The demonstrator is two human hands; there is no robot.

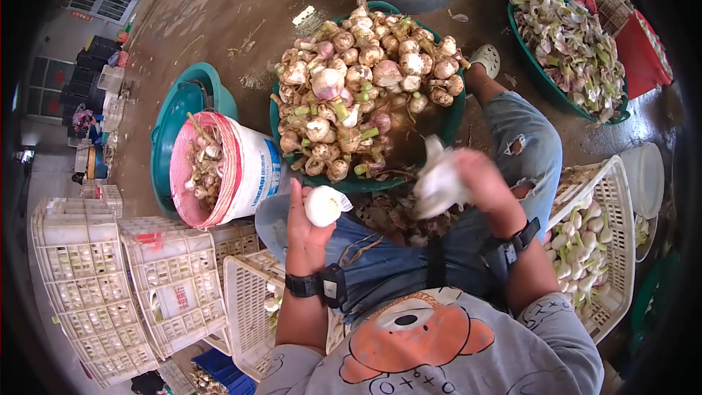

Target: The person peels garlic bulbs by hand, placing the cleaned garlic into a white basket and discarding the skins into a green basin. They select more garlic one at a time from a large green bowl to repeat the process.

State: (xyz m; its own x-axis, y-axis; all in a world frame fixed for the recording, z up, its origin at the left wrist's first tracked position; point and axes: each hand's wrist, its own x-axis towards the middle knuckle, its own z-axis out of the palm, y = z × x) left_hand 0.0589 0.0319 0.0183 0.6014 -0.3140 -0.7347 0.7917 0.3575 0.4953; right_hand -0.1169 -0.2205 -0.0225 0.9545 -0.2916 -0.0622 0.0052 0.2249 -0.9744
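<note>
A pale, smooth garlic bulb (322, 206) rests in my left hand (310, 228), its fingers curled around it with the thumb upright alongside. A small white flap shows at the bulb's right side. My right hand (481, 179) is smeared by motion over my lap, beyond the near rim of the basin. At its fingers is a blurred white thing (441, 184); whether it is held or worn I cannot make out. Just ahead, a green basin (456, 121) is heaped with unpeeled garlic bulbs (351, 80), stems and roots on many. Loose skins (398, 219) lie between my legs.
On the left stand a white bucket (257, 168) with trimmings, a green tub (162, 128) and plastic crates (77, 285). A crate of pale garlic (581, 249) is at my right. Farther out are a basin of skins (570, 51) and a metal tub of garlic (439, 0).
</note>
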